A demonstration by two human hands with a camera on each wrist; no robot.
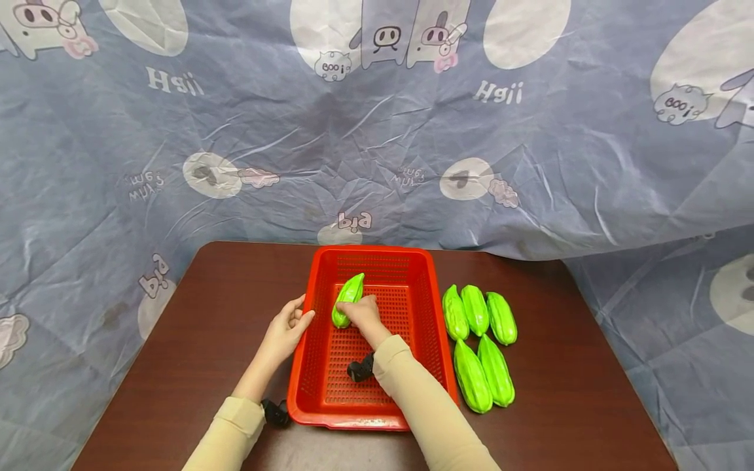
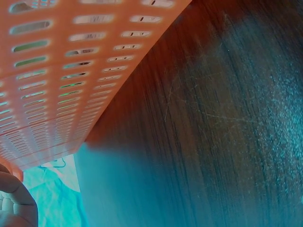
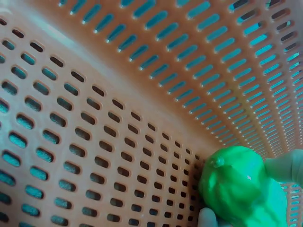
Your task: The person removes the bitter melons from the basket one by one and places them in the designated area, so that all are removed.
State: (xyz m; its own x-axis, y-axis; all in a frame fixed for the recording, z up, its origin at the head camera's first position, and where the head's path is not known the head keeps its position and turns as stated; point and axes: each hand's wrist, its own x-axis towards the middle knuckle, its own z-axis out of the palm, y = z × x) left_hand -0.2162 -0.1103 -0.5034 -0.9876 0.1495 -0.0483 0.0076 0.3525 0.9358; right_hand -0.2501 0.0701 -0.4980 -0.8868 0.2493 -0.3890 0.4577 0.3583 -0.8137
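A red plastic basket with slotted walls sits on the table. Its left rim is held by my left hand, the thumb at the rim and the fingers curled on the outer side. Inside the basket, towards the far left, my right hand grips a bright green bitter melon. In the right wrist view a thumb and a fingertip touch the sides of this bitter melon, close to the slotted wall. The left wrist view shows the basket's outer side and curled fingers at its edge.
Several more green bitter melons lie in two rows on the brown table, right of the basket. A grey-blue printed cloth hangs behind the table and at its sides. Black wrist cameras sit under both cuffs.
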